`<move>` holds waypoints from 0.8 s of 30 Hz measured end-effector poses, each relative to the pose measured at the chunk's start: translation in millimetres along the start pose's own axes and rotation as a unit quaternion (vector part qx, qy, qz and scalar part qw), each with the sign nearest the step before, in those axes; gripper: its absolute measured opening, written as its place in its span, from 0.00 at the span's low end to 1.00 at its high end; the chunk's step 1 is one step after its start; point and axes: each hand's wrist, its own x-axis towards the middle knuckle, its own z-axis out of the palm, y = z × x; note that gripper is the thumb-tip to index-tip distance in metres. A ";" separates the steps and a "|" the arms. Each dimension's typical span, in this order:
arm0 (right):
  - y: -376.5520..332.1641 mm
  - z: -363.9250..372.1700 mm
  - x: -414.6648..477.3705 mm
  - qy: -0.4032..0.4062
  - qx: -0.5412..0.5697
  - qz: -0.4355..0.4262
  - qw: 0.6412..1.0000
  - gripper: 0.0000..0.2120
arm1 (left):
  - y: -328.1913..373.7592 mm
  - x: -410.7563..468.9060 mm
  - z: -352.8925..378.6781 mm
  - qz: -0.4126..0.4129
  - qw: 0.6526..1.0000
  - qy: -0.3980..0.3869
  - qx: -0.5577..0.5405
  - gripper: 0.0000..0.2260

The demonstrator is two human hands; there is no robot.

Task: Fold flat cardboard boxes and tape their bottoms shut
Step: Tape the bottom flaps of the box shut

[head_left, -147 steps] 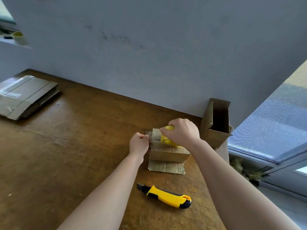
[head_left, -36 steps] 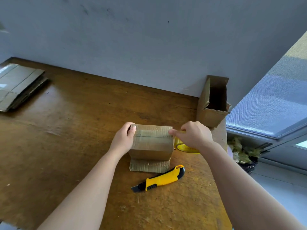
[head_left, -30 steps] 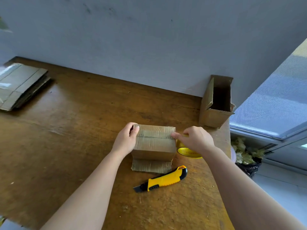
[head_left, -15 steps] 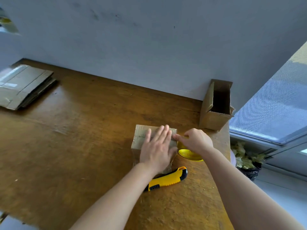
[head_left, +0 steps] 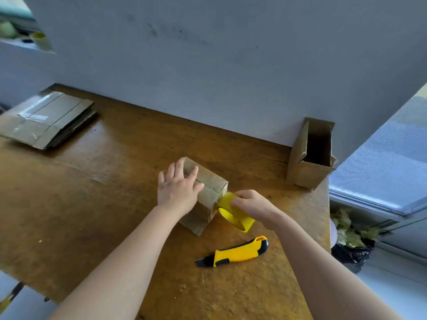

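- We see the small box (head_left: pixel 211 181) on the wooden table (head_left: pixel 92 204), seam side up.
- Left hand (head_left: pixel 178 188) lies flat on the small box's top, fingers straight, pressing.
- Right hand (head_left: pixel 253 204) is curled round the yellow tape roll (head_left: pixel 234 215), which touches the small box's right end.
- Utility knife (head_left: pixel 235 252) lies near the small box, front-right of it.
- Open carton (head_left: pixel 309 158) stands well right of the small box.
- Flat cardboard stack (head_left: pixel 46 121) lies far left of it.
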 end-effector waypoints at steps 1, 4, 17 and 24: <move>-3.0 4.7 -1.1 -0.015 0.024 -0.006 1.000 0.09 | -1.2 0.3 -1.3 -0.006 1.000 0.015 -0.007 0.23; -9.8 20.7 -1.4 -0.045 0.083 -0.019 0.995 0.10 | -6.5 5.3 -0.7 -0.010 0.998 -0.011 -0.061 0.25; -17.2 77.4 27.9 0.004 0.183 0.103 0.978 0.13 | -28.4 18.9 4.8 0.019 0.995 -0.072 -0.069 0.31; -22.5 89.5 41.0 0.055 0.036 0.095 0.993 0.18 | -29.7 16.2 -2.8 0.040 0.992 -0.102 -0.066 0.46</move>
